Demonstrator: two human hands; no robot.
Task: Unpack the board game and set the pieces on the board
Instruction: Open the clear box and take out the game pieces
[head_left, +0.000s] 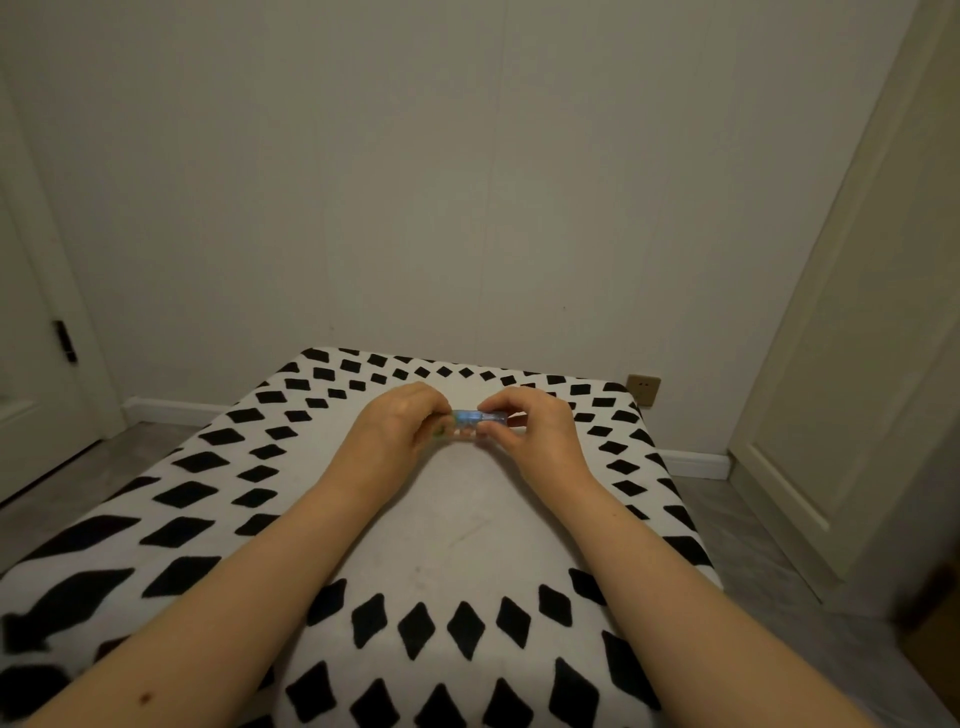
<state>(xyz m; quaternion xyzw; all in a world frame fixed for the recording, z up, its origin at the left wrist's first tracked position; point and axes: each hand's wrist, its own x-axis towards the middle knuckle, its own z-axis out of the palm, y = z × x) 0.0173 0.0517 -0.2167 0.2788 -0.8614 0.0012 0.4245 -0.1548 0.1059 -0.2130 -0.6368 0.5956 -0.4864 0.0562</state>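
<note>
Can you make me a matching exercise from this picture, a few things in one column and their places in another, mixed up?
Things:
1. small blue see-through plastic case
2. brass-coloured wall socket
3. black door hinge
4. black-and-white diamond-patterned cloth

Places:
A. far left, on the door edge
B. pinched between left hand and right hand
C. spread under both forearms
D. low on the wall, right of the hands

Pairs: 1-B, 2-D, 3-A, 4-C

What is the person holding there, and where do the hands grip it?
A small blue see-through case, held above the patterned cloth. The left hand pinches its left end and the right hand its right end, fingertips curled round it.
</note>
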